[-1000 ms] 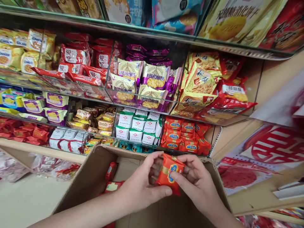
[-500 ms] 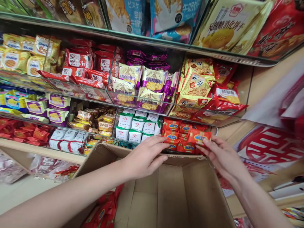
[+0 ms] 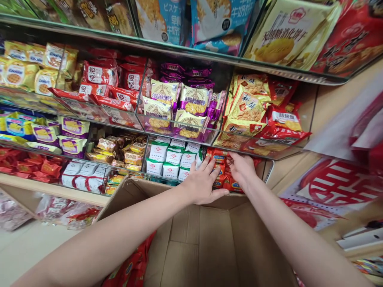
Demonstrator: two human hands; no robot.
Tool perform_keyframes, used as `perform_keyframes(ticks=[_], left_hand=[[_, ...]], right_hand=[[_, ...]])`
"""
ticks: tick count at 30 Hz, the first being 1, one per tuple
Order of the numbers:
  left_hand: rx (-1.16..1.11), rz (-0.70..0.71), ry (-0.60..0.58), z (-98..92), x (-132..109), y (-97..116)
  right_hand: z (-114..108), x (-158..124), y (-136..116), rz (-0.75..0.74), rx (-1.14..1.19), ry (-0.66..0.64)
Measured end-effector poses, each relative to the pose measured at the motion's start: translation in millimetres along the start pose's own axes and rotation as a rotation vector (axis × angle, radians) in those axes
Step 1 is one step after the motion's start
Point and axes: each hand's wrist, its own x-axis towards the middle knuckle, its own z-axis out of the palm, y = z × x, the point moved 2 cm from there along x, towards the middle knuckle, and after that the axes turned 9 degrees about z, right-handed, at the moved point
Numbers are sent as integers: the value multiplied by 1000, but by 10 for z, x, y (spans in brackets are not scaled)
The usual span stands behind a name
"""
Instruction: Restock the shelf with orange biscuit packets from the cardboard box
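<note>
My left hand (image 3: 203, 181) lies with fingers spread against the front of the small red snack packets (image 3: 220, 181) in the lower shelf compartment. My right hand (image 3: 243, 169) reaches into that same compartment from the right, its fingers bent inward against the packets. Whatever its fingertips hold, if anything, is hidden. Below both forearms stands an open cardboard box (image 3: 215, 239), with more red packets (image 3: 131, 265) down its left side. White packets with green edges (image 3: 172, 157) sit just left of my left hand.
Clear-fronted shelf bins hold cream and purple biscuit packs (image 3: 191, 99), yellow and red packs (image 3: 247, 107) and red packs (image 3: 100, 75). An upper shelf edge (image 3: 179, 47) runs above my hands. Red-printed white packaging (image 3: 338, 183) is at the right.
My right hand has moved left and into the compartment; the red packet seen in it earlier is no longer visible there. My left hand has shifted right and up onto the packets.
</note>
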Motion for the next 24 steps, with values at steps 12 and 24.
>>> perform_keyframes(ticks=[12,24], left_hand=[[20,-47,48,-81,114,-18],[187,-47,103,-74,147,14]], right_hand=[[-128,-17,42,-245,-242,-282],[-102,133,104,-298,-458,-155]])
